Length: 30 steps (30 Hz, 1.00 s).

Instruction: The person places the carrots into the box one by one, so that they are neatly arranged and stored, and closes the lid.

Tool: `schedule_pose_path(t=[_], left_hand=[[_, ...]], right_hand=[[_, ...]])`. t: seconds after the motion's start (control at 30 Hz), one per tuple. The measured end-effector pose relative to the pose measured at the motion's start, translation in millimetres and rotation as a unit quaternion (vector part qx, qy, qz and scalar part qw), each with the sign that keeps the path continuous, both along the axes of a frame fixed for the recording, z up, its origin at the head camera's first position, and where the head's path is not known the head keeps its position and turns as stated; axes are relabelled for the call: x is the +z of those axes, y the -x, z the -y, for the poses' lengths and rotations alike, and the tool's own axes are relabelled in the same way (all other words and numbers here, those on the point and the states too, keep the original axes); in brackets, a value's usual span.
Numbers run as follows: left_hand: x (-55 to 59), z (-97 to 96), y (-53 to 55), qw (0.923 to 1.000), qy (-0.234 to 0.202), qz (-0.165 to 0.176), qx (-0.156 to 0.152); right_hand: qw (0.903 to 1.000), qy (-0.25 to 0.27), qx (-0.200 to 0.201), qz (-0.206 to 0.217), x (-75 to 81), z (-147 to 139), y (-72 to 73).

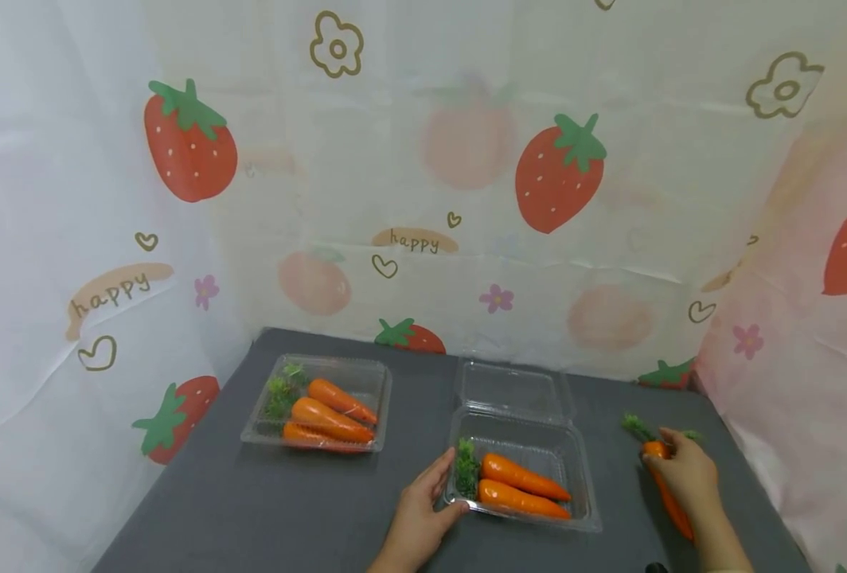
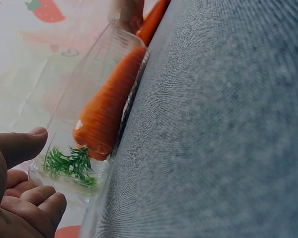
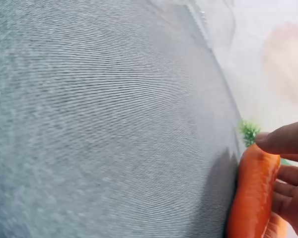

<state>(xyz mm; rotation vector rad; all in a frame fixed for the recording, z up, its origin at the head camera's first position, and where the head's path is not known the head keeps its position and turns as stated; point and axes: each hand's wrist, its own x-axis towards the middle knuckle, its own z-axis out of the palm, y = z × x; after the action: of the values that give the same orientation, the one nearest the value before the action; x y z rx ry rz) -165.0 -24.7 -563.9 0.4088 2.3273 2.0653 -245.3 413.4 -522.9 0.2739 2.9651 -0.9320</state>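
Observation:
My left hand (image 1: pixel 419 509) holds the front left corner of an open clear plastic container (image 1: pixel 584 477), thumb at the front and fingers along the side. Two orange carrots with green tops lie inside it; the nearer carrot (image 2: pixel 102 109) shows through the wall in the left wrist view. Over at the right, my right hand (image 1: pixel 688 473) grips a carrot (image 3: pixel 256 191) near its leafy end, thumb on one side and fingers on the other. Part of another carrot (image 3: pixel 275 227) shows behind it in the right wrist view, mostly hidden.
A second clear container (image 1: pixel 385 398) with several carrots stands at the back left. The open container's lid (image 1: pixel 513 390) lies folded back behind it. A strawberry-print curtain (image 1: pixel 423 159) encloses the grey table (image 1: pixel 309 509). A small black object (image 1: pixel 656 567) shows at the front edge.

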Motion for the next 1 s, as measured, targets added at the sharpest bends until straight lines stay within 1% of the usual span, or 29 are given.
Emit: schedule_pose_path(t=[0.07, 0.13, 0.3, 0.4, 0.43, 0.63, 0.67, 0.83, 1.0], left_hand=[[0.2, -0.5, 0.9, 1.0000, -0.001, -0.003, 0.000], [-0.1, -0.5, 1.1, 1.0000, -0.004, 0.006, -0.005], [-1.2, 0.4, -0.3, 0.9995, -0.004, 0.028, -0.017], [0.1, 0.5, 0.1, 0.9994, -0.003, 0.030, -0.017], [0.7, 0.4, 0.3, 0.9994, -0.003, 0.031, -0.016], [2.6, -0.5, 0.9, 0.9995, -0.009, 0.030, -0.011], [2.7, -0.4, 0.7, 0.9994, -0.010, 0.031, -0.011], [3.5, 0.6, 0.9, 0.9992, -0.010, 0.036, -0.011], [4.5, -0.2, 2.7, 0.9992, -0.008, 0.036, -0.011]], right_hand=[[1.0000, -0.006, 0.003, 0.003, -2.8, 0, 0.5], [0.9999, -0.007, 0.002, 0.011, -6.4, 0, 0.1], [0.9994, -0.010, -0.020, 0.025, -13.9, 0, -0.5], [0.9993, -0.004, -0.030, 0.022, -13.1, -1, 0.7], [0.9995, -0.006, -0.029, 0.015, -12.2, -1, 0.4], [0.9985, -0.036, -0.021, -0.036, -1.2, 3, -2.4], [0.9984, -0.036, -0.021, -0.039, 1.4, 5, -3.0], [0.9986, -0.009, -0.017, -0.050, 16.4, 19, -8.9], [0.9976, 0.026, 0.008, -0.063, 34.1, 33, -18.3]])
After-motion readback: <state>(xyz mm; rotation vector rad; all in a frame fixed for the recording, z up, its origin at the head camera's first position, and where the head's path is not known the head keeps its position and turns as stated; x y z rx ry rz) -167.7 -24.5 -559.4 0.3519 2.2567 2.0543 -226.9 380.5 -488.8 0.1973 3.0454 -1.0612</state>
